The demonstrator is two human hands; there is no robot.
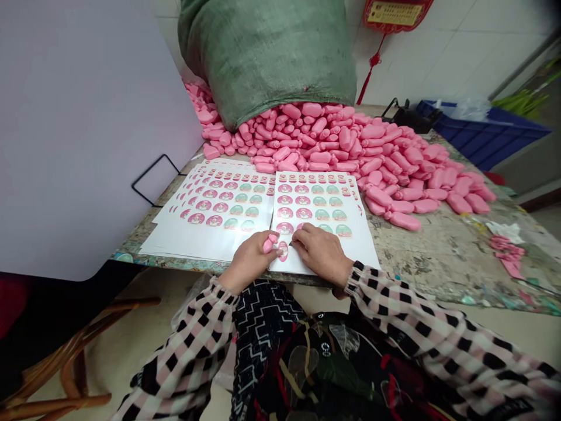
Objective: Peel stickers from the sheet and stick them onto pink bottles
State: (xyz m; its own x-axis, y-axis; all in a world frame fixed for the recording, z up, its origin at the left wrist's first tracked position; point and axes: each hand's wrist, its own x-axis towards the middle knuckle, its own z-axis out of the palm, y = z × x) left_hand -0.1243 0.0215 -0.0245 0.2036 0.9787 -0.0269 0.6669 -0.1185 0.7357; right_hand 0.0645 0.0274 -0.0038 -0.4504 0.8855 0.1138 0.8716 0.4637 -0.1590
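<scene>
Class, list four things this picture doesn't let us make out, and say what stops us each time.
1. Head view: the full shape of the pink piece in the left hand, which partly covers it.
2. Head view: what the dark tip at the right hand belongs to; too small and partly covered.
3. Head view: the wording on the stickers; print too small.
4. Head view: the top of the green sack; cut off by the upper edge.
</scene>
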